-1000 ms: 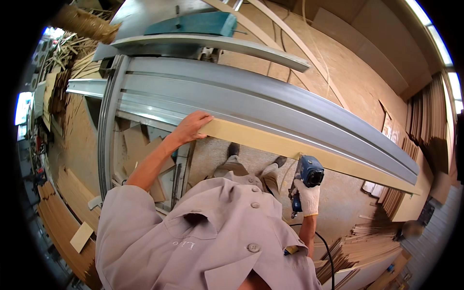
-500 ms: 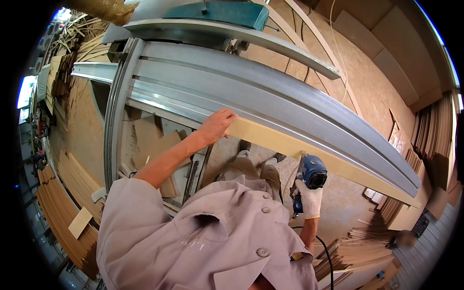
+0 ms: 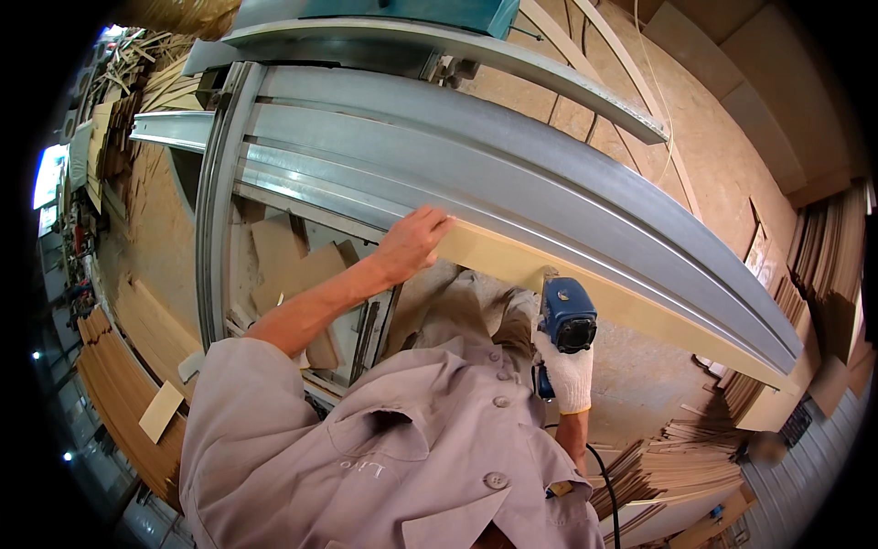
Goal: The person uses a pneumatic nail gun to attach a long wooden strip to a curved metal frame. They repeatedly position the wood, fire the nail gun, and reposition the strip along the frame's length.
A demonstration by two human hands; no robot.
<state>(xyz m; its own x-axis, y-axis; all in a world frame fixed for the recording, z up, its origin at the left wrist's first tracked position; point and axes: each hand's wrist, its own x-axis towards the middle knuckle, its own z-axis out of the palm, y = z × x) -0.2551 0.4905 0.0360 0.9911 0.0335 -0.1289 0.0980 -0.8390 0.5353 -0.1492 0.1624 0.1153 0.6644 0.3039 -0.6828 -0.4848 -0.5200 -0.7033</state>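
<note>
A long pale wooden strip point(image 3: 622, 306) lies along the near edge of the grey metal sliding table point(image 3: 393, 114). My bare left hand point(image 3: 416, 242) is closed around the strip's left end, its fingers over the top edge. My right hand point(image 3: 569, 371), in a white knit glove, grips the handle of a blue and black nail gun point(image 3: 569, 316). The tool's nose meets the strip's near side, right of my left hand; whether it touches is hard to tell. A black hose point(image 3: 608, 485) runs down beside my right forearm.
A metal fence bar point(image 3: 549, 69) crosses beyond the table, with a teal machine part point(image 3: 402, 11) behind it. Stacks of brown strips point(image 3: 123, 403) stand at the left; more strips point(image 3: 686, 471) lie at the lower right. Board offcuts point(image 3: 297, 261) sit within the frame at left.
My right hand and the nail gun have shifted left along the strip. My left hand keeps its hold at the strip's left end. The view has shifted slightly.
</note>
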